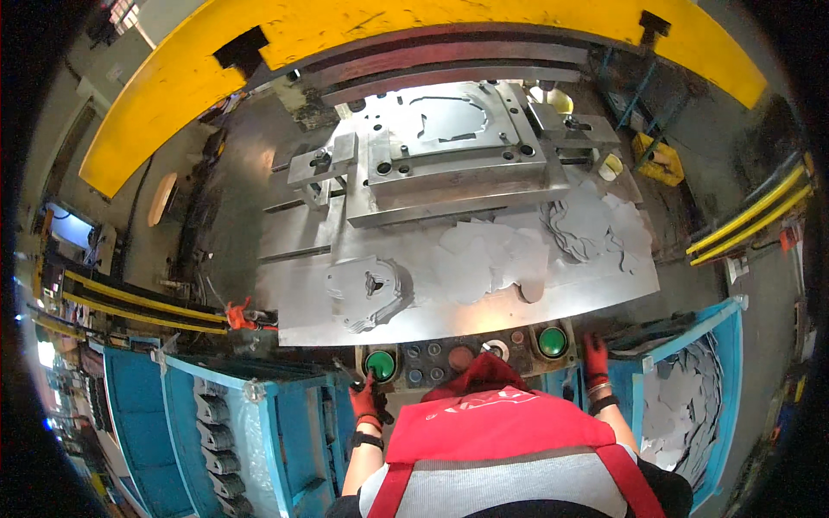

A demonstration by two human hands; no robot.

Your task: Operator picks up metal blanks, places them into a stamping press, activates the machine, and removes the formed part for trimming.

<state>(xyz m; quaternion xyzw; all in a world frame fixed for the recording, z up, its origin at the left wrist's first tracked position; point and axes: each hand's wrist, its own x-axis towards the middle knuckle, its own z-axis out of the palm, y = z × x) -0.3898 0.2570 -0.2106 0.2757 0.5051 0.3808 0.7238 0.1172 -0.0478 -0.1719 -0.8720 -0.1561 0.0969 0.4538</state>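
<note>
My left hand [367, 404], in a red glove, is at the left green push button [380, 365] of a control panel [462, 356], with a finger stretched onto or just over the button. My right hand [596, 358], also in a red glove, is beside the right green button [551, 342], apart from its face, with its fingers stretched forward. Neither hand shows anything held. Beyond the panel is the press bed [449, 321], bearing a stack of shaped metal plates [367, 289] and a pile of flat metal pieces [492, 255].
A steel die [458, 188] stands at the back, with a cut metal sheet [449, 116] on top. Yellow press beam [414, 30] arches above. Scrap strips [574, 233] lie at the bed's right. Blue bins with metal parts flank me, left [272, 432] and right [734, 388].
</note>
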